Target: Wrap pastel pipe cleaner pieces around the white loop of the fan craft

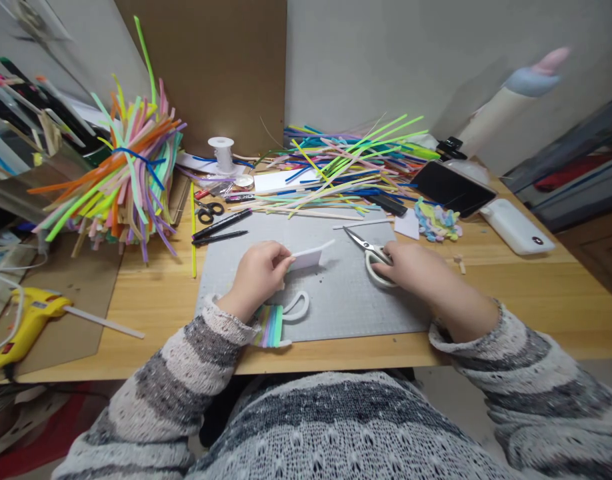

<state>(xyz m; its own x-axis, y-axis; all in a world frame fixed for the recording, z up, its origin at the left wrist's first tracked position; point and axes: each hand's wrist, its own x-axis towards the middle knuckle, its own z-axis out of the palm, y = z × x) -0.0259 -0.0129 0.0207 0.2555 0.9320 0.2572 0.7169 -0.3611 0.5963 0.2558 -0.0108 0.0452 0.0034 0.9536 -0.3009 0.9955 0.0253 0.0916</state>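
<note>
My left hand (263, 272) pinches a small pale card (307, 259) between thumb and fingers, with a white pipe cleaner (322, 247) along its upper edge, its tip sticking out to the right. My right hand (411, 265) is closed around the handles of a pair of scissors (369, 247); the blades point away to the upper left, slightly parted. Beneath both hands lies a grey cutting mat (336, 313). Partly under my left cuff is a striped pastel piece (271, 326) with a white pipe-cleaner loop (299, 307).
Loose pipe cleaners (336, 167) heap at the back, and a bundle (131, 173) stands left. Black scissors (210, 213) and pens (221, 225) lie near the mat. A yellow glue gun (26, 323) is far left; a phone (453, 187) and white power bank (519, 228) sit right.
</note>
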